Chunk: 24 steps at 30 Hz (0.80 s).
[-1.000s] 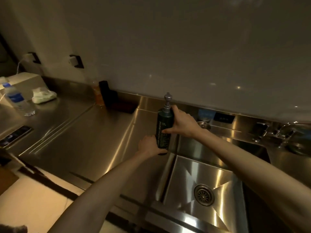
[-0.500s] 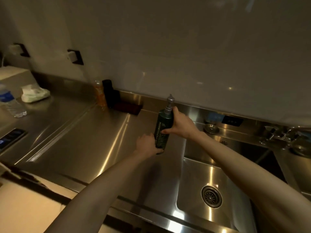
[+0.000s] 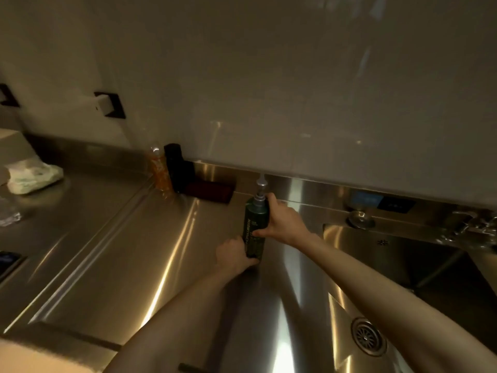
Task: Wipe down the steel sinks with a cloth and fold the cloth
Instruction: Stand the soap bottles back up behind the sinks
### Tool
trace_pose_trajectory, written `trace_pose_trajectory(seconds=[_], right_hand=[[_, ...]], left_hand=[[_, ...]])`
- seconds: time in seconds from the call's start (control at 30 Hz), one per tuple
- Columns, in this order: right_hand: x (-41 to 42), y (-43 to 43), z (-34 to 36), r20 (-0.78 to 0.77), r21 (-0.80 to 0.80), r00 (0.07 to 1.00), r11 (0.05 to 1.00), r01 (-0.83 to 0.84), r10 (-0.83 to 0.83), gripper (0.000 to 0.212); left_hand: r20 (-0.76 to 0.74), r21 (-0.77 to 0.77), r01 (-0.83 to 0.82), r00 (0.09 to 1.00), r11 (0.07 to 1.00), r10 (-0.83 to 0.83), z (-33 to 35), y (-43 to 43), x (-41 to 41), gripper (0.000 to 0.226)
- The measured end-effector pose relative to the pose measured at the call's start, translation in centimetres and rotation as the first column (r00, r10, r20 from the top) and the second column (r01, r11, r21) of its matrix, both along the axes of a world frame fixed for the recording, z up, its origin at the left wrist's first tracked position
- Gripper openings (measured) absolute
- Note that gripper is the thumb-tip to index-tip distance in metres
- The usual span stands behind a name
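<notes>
A dark green pump bottle (image 3: 255, 224) stands upright on the steel counter (image 3: 113, 254) just left of the steel sink (image 3: 398, 267). My right hand (image 3: 282, 222) grips its upper body from the right. My left hand (image 3: 234, 255) holds the bottle's base from the left. The sink's round drain (image 3: 368, 336) shows at the lower right. A crumpled white cloth (image 3: 33, 177) lies at the far left of the counter, out of reach of both hands.
An orange bottle (image 3: 160, 170), a black container (image 3: 176, 168) and a dark box (image 3: 212, 191) stand against the back wall. A faucet (image 3: 468, 224) sits at the right edge. A clear plastic bottle (image 3: 8, 214) lies at the far left.
The view has swung left, so the sink has slid toward the right edge. Both hands have carried the green bottle leftward from the sink's rim onto the counter.
</notes>
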State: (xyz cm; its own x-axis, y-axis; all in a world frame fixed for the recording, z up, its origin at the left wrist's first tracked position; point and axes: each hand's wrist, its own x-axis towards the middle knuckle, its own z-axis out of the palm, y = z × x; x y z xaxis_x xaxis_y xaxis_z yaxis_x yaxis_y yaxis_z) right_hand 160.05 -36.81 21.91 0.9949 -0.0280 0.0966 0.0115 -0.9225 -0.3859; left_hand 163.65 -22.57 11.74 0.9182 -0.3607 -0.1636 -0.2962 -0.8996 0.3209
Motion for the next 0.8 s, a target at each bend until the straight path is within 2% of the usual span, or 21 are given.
trace_pose_trajectory(seconds=[0.13, 0.4, 0.53, 0.67, 0.8], right_hand=[[4.5, 2.1, -0.8, -0.029, 0.003, 0.998, 0.999, 0.047, -0.047, 0.073], [11.1, 2.8, -2.8, -0.054, -0.003, 0.975, 0.976, 0.216, -0.216, 0.078], [14.0, 2.7, -3.0, -0.073, -0.029, 0.969, 0.972, 0.234, -0.235, 0.08], [16.8, 2.4, -3.0, -0.067, -0.079, 0.967, 0.967, 0.242, -0.247, 0.086], [19.8, 2.0, -3.2, -0.07, -0.081, 0.961, 0.962, 0.262, -0.268, 0.077]], left_hand=[[-0.076, -0.081, -0.005, 0.997, 0.997, -0.001, -0.8, 1.6, 5.1, 0.062], [-0.145, -0.08, 0.153, 0.976, 0.985, -0.163, -1.5, 1.5, 13.4, 0.059], [-0.162, -0.109, 0.188, 0.965, 0.976, -0.204, -2.8, 1.0, 16.5, 0.058], [-0.01, -0.134, 0.222, 0.974, 0.966, -0.225, -2.5, 0.6, 19.5, 0.053], [0.149, -0.076, 0.255, 0.959, 0.964, -0.242, -1.4, -0.1, 22.6, 0.053]])
